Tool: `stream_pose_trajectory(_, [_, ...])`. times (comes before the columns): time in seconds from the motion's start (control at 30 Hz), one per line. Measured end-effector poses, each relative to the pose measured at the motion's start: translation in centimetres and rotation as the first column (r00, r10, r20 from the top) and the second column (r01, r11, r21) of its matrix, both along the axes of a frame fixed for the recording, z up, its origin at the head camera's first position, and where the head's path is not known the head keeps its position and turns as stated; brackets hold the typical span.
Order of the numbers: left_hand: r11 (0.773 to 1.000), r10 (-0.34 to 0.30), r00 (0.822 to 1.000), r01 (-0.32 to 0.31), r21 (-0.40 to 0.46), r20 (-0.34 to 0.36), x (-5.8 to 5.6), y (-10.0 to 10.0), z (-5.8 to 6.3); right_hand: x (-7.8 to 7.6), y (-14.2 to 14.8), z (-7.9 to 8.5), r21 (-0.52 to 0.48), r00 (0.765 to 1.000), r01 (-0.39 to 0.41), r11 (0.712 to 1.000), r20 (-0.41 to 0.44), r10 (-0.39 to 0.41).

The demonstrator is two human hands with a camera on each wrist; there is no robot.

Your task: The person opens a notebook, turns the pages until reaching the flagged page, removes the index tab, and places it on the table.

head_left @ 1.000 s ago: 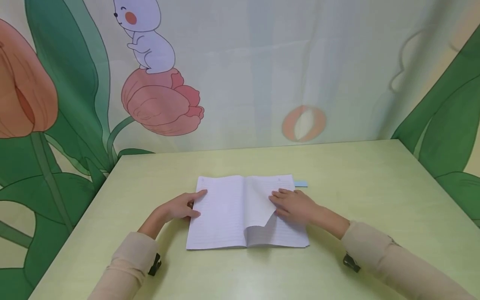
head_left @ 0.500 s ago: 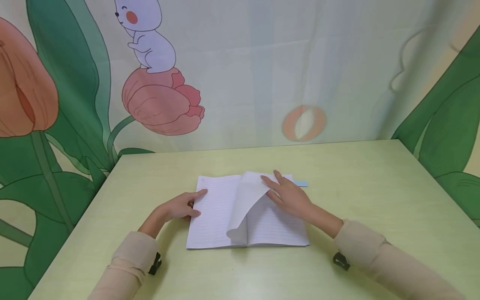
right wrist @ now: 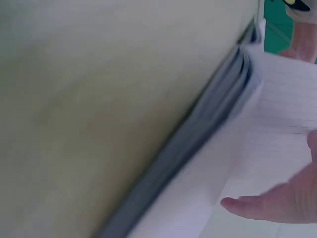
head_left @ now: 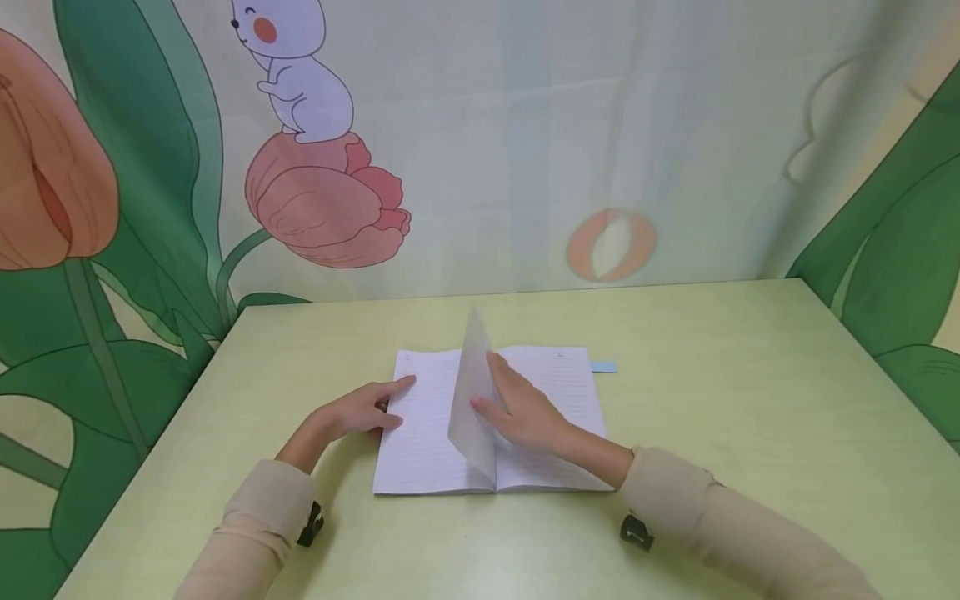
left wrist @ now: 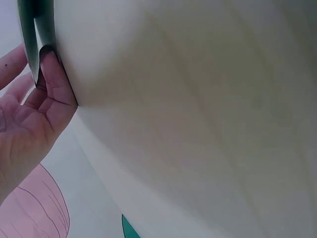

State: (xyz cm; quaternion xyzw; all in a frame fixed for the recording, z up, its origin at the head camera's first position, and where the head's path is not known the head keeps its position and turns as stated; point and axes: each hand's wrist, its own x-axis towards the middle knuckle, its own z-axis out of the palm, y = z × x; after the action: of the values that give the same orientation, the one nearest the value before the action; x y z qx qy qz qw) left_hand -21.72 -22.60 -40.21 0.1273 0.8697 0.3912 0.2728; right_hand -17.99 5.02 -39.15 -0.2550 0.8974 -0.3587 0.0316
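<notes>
An open notebook (head_left: 427, 467) with white lined pages lies on the table. One loose-standing page (head_left: 471, 392) rises from the middle fold, almost upright and leaning left. My left hand (head_left: 363, 410) grips the notebook's left edge, with thumb and index finger on top; in the left wrist view, other fingers of the left hand (left wrist: 34, 114) curl beneath the cover. Against the right face of the raised page rests my right hand (head_left: 528, 412), its fingers extended and thumb spread. The right wrist view has the right thumb (right wrist: 252, 207) over the pages; most of that hand is out of frame.
A light blue tab (head_left: 604, 367) sticks out past the notebook's upper right edge. The pale yellow-green table (head_left: 712, 358) meets a printed curtain (head_left: 480, 167) at its back edge. Black wrist cameras hang under both sleeves.
My right hand has moved left across the notebook, carrying a page from the right side up to nearly upright. The earlier curling page now lies flat on the left. My left hand stays put.
</notes>
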Motion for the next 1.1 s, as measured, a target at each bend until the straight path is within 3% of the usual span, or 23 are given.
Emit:
stream_pose_trajectory(0.17, [0.998,0.035,0.997,-0.039,0.056,0.063,0.0,-0.2,0.1,0.8,-0.5,-0.5,0.176,0.991,-0.129,0.976,0.059,0.121])
stream_pose_trajectory(0.27, [0.992,0.084,0.989,-0.095,0.085,0.125,-0.1,-0.1,0.1,1.0,-0.5,-0.7,0.314,0.981,-0.192,0.93,0.076,0.177])
stream_pose_trajectory(0.4, [0.986,0.114,0.981,-0.131,0.099,0.157,-0.2,0.0,0.1,1.3,-0.5,-0.8,0.404,0.972,-0.235,0.884,0.085,0.22])
stream_pose_trajectory(0.5, [0.99,0.1,0.986,-0.112,0.087,0.132,-0.1,0.0,0.0,1.3,-0.6,-0.9,0.424,0.971,-0.236,0.874,0.079,0.224])
stream_pose_trajectory(0.67, [0.999,0.033,0.999,-0.033,0.029,0.023,0.1,-0.1,-0.2,1.0,-0.2,-0.7,0.446,0.974,-0.22,0.868,0.058,0.217])
stream_pose_trajectory(0.77, [0.999,0.023,1.0,-0.024,0.03,0.012,0.2,0.0,-0.2,0.4,0.7,-0.6,0.441,0.973,-0.216,0.871,0.017,0.232])
stream_pose_trajectory(0.97, [0.999,0.031,0.999,-0.031,0.021,0.011,0.2,0.0,-0.2,-1.9,4.1,-1.0,0.498,0.929,-0.249,0.831,-0.119,0.35])
stream_pose_trajectory(1.1, [1.0,0.03,1.0,-0.03,0.01,0.006,0.0,0.0,-0.2,-3.6,6.3,-1.1,0.531,0.921,-0.24,0.813,-0.138,0.363])
